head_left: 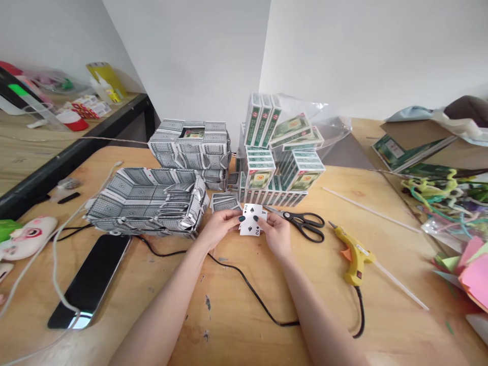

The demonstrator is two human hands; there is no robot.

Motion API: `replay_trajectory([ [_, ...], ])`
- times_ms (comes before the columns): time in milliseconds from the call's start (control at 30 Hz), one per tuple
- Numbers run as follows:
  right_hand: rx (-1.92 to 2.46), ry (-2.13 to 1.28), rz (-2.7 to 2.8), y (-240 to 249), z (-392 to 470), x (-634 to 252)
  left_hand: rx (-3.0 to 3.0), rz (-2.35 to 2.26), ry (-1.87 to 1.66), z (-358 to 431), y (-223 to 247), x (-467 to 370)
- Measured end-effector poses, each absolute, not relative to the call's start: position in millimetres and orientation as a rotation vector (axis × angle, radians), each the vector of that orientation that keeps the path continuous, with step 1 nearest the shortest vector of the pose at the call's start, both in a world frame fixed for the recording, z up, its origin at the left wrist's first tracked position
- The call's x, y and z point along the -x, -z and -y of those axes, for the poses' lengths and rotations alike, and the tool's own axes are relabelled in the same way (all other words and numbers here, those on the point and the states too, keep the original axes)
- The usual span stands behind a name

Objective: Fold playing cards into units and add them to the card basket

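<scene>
Between my two hands are playing cards (250, 226), the front one a two of spades facing me, with the corner of an ace showing behind it. My left hand (223, 226) pinches the left edge, thumb on the face. On the right edge, my right hand (276, 231) grips with its thumb across the front. Face-down cards (224, 202) lie on the table just behind my left hand. Left of them sits an open box made of folded cards (133, 198), with a stack of folded cards (177, 203) inside. Black-handled scissors (307, 223) lie beside my right hand.
A yellow glue gun (354, 256) and glue sticks (400, 285) lie at right. Stacked card packs (261, 170) and a larger folded-card structure (190, 147) stand behind. A phone (93, 279) lies at left, and a black cable (247, 282) crosses under my arms.
</scene>
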State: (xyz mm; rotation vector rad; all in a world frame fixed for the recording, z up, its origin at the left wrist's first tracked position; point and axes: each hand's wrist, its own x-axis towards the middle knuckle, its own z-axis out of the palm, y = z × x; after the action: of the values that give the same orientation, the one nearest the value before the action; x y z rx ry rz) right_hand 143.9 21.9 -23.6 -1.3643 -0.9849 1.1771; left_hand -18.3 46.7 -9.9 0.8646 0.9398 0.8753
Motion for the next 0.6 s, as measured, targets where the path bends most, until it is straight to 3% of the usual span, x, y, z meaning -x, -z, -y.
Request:
replay_trajectory([
  [600,1.257,-1.323,0.864,15.6,-21.9,-142.5,-0.863,-1.115,-0.955,-45.7,10.0,9.7],
])
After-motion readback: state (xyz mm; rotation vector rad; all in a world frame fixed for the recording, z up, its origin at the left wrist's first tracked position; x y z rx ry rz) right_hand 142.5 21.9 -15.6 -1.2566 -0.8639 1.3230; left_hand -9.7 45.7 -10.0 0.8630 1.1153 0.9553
